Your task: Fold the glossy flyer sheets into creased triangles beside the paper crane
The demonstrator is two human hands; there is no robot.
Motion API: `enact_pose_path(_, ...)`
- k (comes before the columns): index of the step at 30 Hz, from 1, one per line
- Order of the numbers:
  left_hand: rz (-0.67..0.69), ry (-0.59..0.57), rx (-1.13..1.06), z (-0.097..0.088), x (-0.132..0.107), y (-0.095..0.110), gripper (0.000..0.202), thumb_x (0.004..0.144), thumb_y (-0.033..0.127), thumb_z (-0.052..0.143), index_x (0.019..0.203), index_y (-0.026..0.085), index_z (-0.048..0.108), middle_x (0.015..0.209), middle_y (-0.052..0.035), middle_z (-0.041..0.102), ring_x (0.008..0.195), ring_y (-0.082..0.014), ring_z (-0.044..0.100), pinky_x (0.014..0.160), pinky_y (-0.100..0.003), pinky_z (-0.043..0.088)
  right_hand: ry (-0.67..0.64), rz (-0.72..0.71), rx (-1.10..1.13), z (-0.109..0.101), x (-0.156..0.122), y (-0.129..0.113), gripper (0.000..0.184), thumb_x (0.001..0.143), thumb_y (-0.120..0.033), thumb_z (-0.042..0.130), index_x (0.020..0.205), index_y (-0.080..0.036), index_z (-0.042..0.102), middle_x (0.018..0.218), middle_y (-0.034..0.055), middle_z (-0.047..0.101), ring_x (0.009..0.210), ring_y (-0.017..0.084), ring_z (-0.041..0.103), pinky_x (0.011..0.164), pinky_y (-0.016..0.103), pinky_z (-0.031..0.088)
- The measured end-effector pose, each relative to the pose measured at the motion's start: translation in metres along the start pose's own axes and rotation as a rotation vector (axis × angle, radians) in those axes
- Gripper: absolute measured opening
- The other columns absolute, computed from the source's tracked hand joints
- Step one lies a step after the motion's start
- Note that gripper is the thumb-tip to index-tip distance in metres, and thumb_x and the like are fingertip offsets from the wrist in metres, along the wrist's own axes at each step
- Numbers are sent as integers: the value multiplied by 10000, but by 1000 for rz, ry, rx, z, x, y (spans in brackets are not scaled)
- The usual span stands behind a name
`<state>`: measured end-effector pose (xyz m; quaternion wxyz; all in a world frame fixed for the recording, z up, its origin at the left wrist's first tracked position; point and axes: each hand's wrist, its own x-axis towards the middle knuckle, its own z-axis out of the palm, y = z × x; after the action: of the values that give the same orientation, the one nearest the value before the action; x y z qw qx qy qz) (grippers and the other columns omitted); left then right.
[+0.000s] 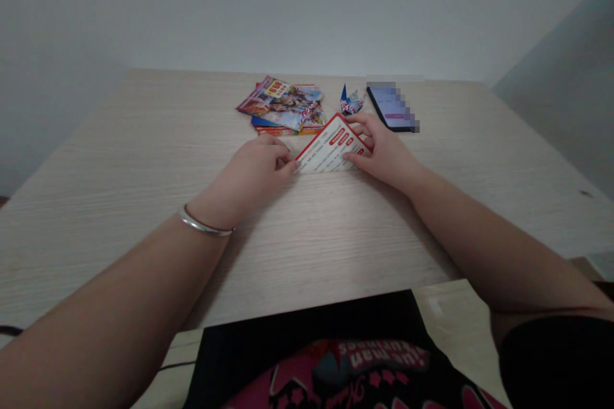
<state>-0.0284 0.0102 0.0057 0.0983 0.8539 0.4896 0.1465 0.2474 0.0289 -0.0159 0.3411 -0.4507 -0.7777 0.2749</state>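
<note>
Between my two hands, just above the table, is a printed sheet of paper folded into a triangle, white with a red border and small print. My left hand pinches its left corner between thumb and fingers. On the other side, my right hand grips the right edge, thumb in front and fingers behind. Just beyond the triangle stands a small blue, white and red origami piece with a pointed tip. My fingers partly cover the sheet's corners.
A stack of colourful printed leaflets lies behind my left hand. Past my right hand lies a phone with its screen lit and partly blurred out. The pale wooden table meets a plain wall at the back.
</note>
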Motion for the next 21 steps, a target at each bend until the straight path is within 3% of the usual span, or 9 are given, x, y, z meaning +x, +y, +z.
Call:
enact_pose_path(7, 11, 14, 119, 1, -1, 0, 303, 960, 341, 514, 881, 183, 760, 913, -116, 731, 953, -269, 666, 893, -414, 546, 22, -86, -237, 2, 3, 2, 652, 788, -252, 787, 1408, -216, 587, 1433, 147, 655, 1287, 333, 635, 1123, 552, 509)
enact_pose_path(11, -28, 47, 141, 3, -2, 5, 383, 956, 350, 553, 1186, 103, 733, 1132, -180, 733, 1093, -313, 668, 992, -453, 535, -64, -137, -391, 4, 3, -2, 469, 873, -291, 737, 1329, -191, 692, 1407, 167, 683, 1328, 341, 609, 1171, 562, 444)
enact_pose_path(14, 115, 29, 123, 4, -3, 9, 445, 966, 260, 523, 1352, 103, 676, 1332, -179, 703, 1263, -323, 626, 1116, -479, 483, -107, -170, -493, 4, 2, -4, 383, 942, -325, 677, 1294, -191, 743, 1438, 173, 678, 1328, 347, 612, 1163, 583, 416)
enact_pose_path(17, 245, -27, 142, 3, -3, 12, 422, 995, 203, 456, 1317, 157, 724, 1393, -124, 710, 1272, -300, 640, 1154, -485, 464, -110, -179, -554, 5, 1, -3, 426, 939, -387, 703, 1315, -193, 753, 1484, 181, 649, 1345, 365, 595, 1167, 595, 398)
enact_pose_path(21, 251, -38, 191, 2, -2, 16, 384, 1010, 237, 494, 1282, 119, 738, 1322, -130, 753, 1200, -309, 685, 1130, -484, 490, -113, -220, -560, 5, 0, -1, 514, 899, -442, 758, 1354, -203, 739, 1542, 174, 603, 1386, 371, 550, 1173, 587, 397)
